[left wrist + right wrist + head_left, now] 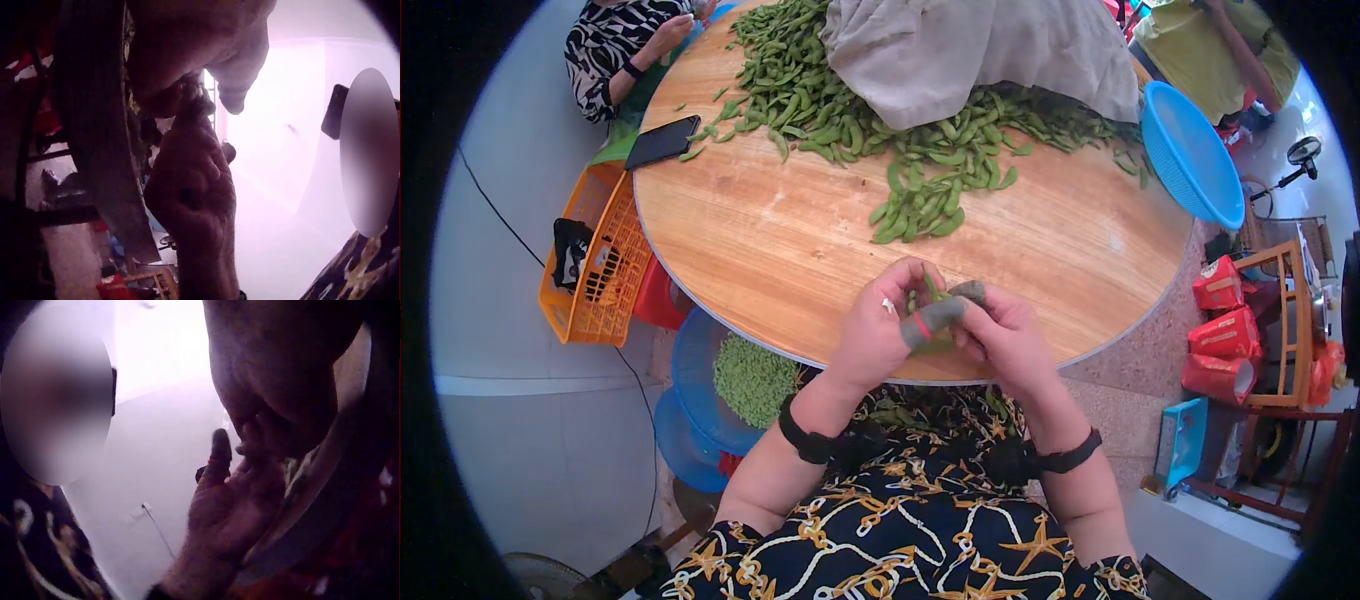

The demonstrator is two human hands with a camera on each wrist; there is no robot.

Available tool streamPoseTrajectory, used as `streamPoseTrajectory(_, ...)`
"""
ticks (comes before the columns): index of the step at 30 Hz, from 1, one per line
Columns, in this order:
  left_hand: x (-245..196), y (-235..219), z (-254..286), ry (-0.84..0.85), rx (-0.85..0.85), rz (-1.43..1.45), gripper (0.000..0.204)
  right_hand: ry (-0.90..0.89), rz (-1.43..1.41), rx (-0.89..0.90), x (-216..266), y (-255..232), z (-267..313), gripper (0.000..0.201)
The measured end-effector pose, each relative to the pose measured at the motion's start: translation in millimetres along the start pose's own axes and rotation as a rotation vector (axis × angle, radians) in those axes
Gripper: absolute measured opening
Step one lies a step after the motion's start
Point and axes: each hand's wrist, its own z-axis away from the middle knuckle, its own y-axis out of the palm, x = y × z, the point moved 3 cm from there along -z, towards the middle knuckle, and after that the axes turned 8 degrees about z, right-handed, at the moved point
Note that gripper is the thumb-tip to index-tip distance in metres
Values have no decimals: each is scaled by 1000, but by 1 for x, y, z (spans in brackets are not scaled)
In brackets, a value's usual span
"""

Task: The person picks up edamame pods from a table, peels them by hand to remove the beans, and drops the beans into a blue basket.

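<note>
In the head view both hands meet over the table's near edge. My left hand holds a green edamame pod in its curled fingers, its thumb in a grey cover with a red band. Close against it, my right hand has its fingers curled in and also pinches at the pod, its thumb covered in grey too. A small white bit sticks to the left fingers. The fingertips are partly hidden. Both wrist views are dark, with the hands together. Beyond them lies a heap of edamame pods on the round wooden table.
A grey cloth covers part of the heap. A phone lies at the left edge, a blue basket at the right. Below left, a blue basin holds shelled beans near an orange crate. Two other people sit across.
</note>
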Motion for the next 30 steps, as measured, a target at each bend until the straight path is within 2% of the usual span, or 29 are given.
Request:
streamPoseTrajectory(1, 3, 0, -1, 2, -2, 3, 9, -142, 308, -118, 6, -3, -2, 16)
streamPoseTrajectory(2, 6, -2, -1, 60, -48, -25, 8, -140, 310, -117, 8, -4, -4, 16)
streamPoseTrajectory(4, 4, -3, -1, 116, -92, -51, 9, 79, 58, -9, 7, -7, -9, 22)
streamPoseTrajectory(5, -1, -3, -2, 131, -119, -85, 12, 82, 61, -10, 10, -10, -14, 22)
streamPoseTrajectory(7, -5, -7, -4, 147, -147, -117, 15, 183, 108, 100, 16, -13, -25, 22)
streamPoseTrajectory(8, -5, -13, -6, 98, -153, -1, 18, 184, 110, 101, 23, -18, -36, 22)
streamPoseTrajectory(10, -3, -17, -6, 50, -161, 114, 20, -341, 1277, -321, 55, -31, -57, 18)
streamPoseTrajectory(11, -1, -17, -4, -2, -164, 58, 22, -342, 1277, -321, 58, -33, -63, 18)
streamPoseTrajectory(12, 0, -17, -4, -52, -168, 3, 23, -364, 1413, -317, 61, -33, -68, 18)
streamPoseTrajectory(13, 3, -18, -2, -48, -169, 3, 23, -387, 1549, -310, 62, -32, -71, 18)
streamPoseTrajectory(14, 6, -17, 1, -19, -120, -89, 25, -390, 1551, -308, 59, -31, -71, 18)
streamPoseTrajectory(16, 8, -12, 4, 13, -78, -173, 26, -379, 1689, -205, 48, -26, -67, 19)
streamPoseTrajectory(18, 4, -2, 7, 10, 92, -312, 23, -349, 1699, -173, 47, -23, -56, 19)
streamPoseTrajectory(22, -6, 9, 11, -63, 70, -426, 22, -309, 1672, -173, 45, -25, -38, 20)
streamPoseTrajectory(23, 3, 5, 8, -45, -46, -156, 25, -313, 1675, -174, 43, -27, -34, 20)
streamPoseTrajectory(24, 7, 2, 7, -27, -161, 116, 30, -336, 1483, -195, 42, -31, -29, 20)
streamPoseTrajectory(25, 7, 0, 6, -24, -163, 120, 30, -355, 1292, -212, 41, -33, -24, 21)
streamPoseTrajectory(26, 9, -2, 4, -95, -136, 347, 31, -356, 1298, -207, 40, -31, -18, 21)
streamPoseTrajectory(27, 10, -1, 2, -166, -107, 573, 32, -187, 974, -160, 37, -29, -14, 21)
streamPoseTrajectory(28, 9, 1, 1, -163, -110, 578, 32, -21, 647, -111, 33, -26, -10, 22)
streamPoseTrajectory(29, 8, 5, 1, -191, -92, 512, 27, -19, 650, -106, 32, -23, -6, 22)
streamPoseTrajectory(30, 7, 7, 1, -220, -75, 444, 22, 12, 481, -30, 29, -19, -2, 22)
